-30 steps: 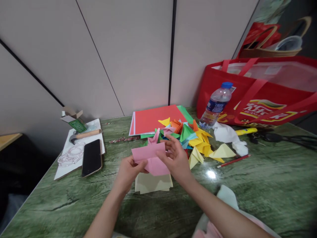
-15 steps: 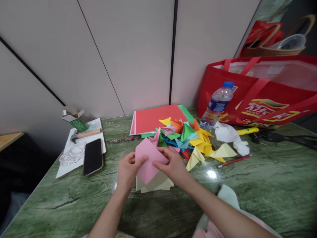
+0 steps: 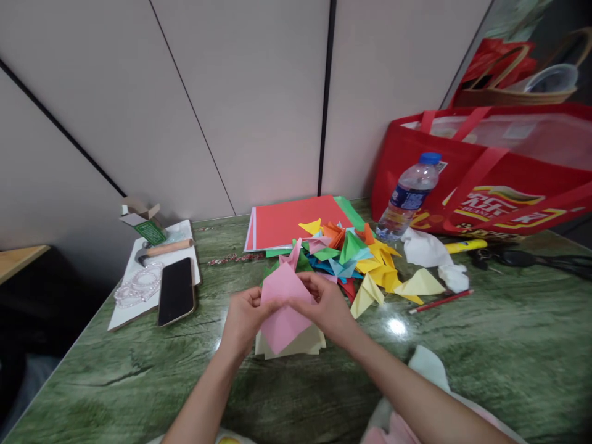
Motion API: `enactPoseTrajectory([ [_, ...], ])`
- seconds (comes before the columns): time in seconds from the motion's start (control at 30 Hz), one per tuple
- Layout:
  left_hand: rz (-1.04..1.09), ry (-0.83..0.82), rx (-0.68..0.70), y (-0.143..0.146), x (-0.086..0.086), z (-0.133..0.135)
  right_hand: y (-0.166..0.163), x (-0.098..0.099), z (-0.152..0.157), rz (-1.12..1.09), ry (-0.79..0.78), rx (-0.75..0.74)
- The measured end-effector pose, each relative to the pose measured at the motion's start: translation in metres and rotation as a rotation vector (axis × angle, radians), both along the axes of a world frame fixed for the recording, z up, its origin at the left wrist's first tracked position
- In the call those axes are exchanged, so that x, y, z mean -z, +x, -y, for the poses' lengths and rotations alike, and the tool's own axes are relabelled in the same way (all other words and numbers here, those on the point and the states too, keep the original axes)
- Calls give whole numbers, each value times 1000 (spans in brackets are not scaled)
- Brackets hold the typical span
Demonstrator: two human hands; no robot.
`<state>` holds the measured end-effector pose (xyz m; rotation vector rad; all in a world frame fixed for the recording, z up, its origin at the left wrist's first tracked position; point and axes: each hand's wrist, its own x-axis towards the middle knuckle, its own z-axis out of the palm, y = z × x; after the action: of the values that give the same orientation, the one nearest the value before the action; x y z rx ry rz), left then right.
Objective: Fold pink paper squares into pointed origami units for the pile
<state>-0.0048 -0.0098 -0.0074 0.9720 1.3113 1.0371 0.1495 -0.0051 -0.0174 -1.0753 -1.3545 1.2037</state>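
Note:
A folded pink paper (image 3: 283,308) is held up between both hands over the green marble table (image 3: 485,345). My left hand (image 3: 243,319) pinches its left edge, fingers closed on it. My right hand (image 3: 329,303) grips its right side with thumb and fingers pressed on the fold. Right under the paper lies a small stack of pale yellow sheets (image 3: 305,343). Just behind the hands sits a heap of folded coloured paper shapes (image 3: 356,259).
Red and green sheets (image 3: 291,222) lie by the wall. A water bottle (image 3: 407,196) and a red bag (image 3: 490,172) stand at the right, near white tissues (image 3: 423,248) and a red pencil (image 3: 439,301). At the left, a phone (image 3: 176,291), bead bracelets (image 3: 139,285) and a hammer (image 3: 161,249).
The pink paper has been turned from a flat rectangle into a diamond pointing down. Both hands closed in on its upper edges and stayed over the yellow stack.

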Motion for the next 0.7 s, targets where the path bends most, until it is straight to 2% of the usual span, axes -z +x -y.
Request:
enactPoseTrajectory([
  [0.13,-85,-26,173,4,0,4,4,-4,-2,-39,-104,-31],
  [0.3,-210,-42,321,8,0,8,6,-8,-2,-2,-105,-73],
  [0.4,-243,-19,289,9,-1,8,5,-6,-2,-104,-159,-79],
  [0.5,-240,47,203,11,-4,7,5,-1,-4,-164,-161,-8],
  [0.6,-203,95,141,11,-7,7,7,2,-7,-148,-119,31],
  [0.7,-196,107,147,11,-8,7,9,1,-9,-81,-17,20],
])
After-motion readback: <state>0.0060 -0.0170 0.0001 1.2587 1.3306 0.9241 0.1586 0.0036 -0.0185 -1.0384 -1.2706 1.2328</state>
